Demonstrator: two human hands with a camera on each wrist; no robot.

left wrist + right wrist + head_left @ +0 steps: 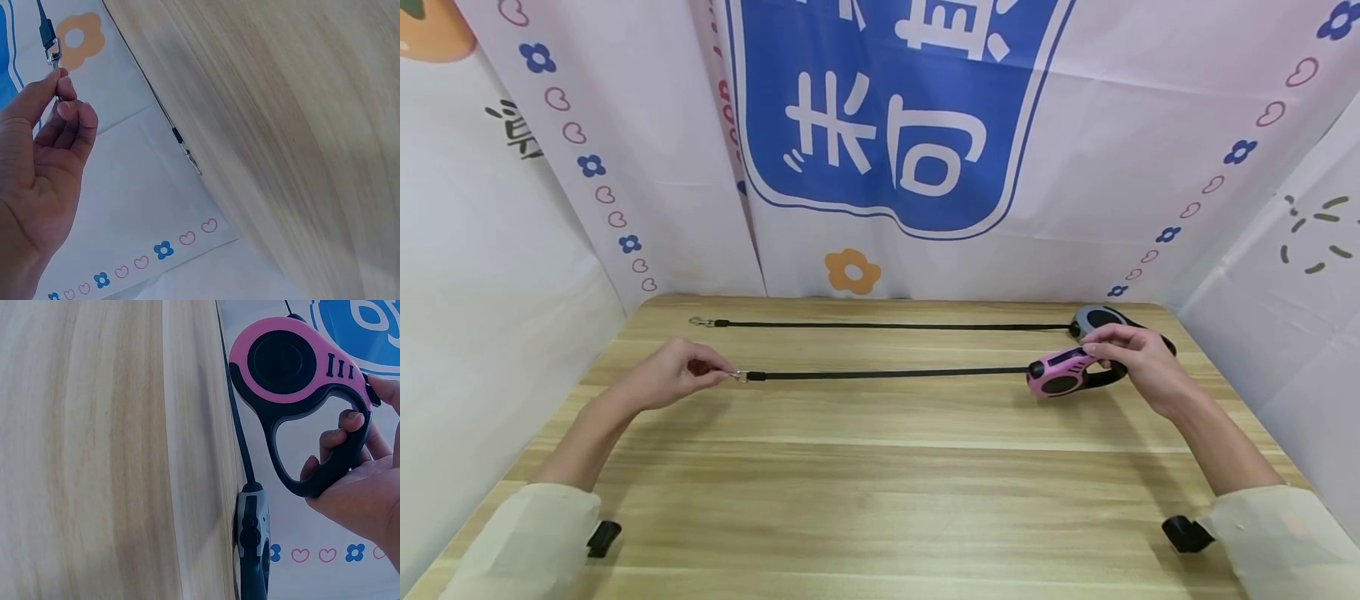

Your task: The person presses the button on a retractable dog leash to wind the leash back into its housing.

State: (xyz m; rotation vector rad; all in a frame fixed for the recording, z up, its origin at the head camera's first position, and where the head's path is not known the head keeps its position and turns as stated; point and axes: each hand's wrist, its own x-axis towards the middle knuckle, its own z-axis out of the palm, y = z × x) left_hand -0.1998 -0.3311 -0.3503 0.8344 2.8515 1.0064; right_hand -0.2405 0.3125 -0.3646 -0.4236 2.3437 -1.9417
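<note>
A pink and black retractable dog leash [1051,374] is gripped by its handle in my right hand [1138,367]. In the right wrist view, fingers curl round the black handle loop and the thumb lies at the button of the pink leash [340,353]. Its black strap [887,374] runs straight across to the left. At the strap's end, my left hand [681,372] pinches the metal clip [55,55] between thumb and fingertips. Behind, a grey and black retractable leash [1097,318] lies on the table, its strap [887,326] drawn out leftward to a metal clip [702,322].
The wooden table [865,500] meets a white printed cloth [700,242] at its back edge. White cloth also hangs at both sides. A black device [1186,533] sits by the right sleeve, and another black device [602,538] by the left sleeve.
</note>
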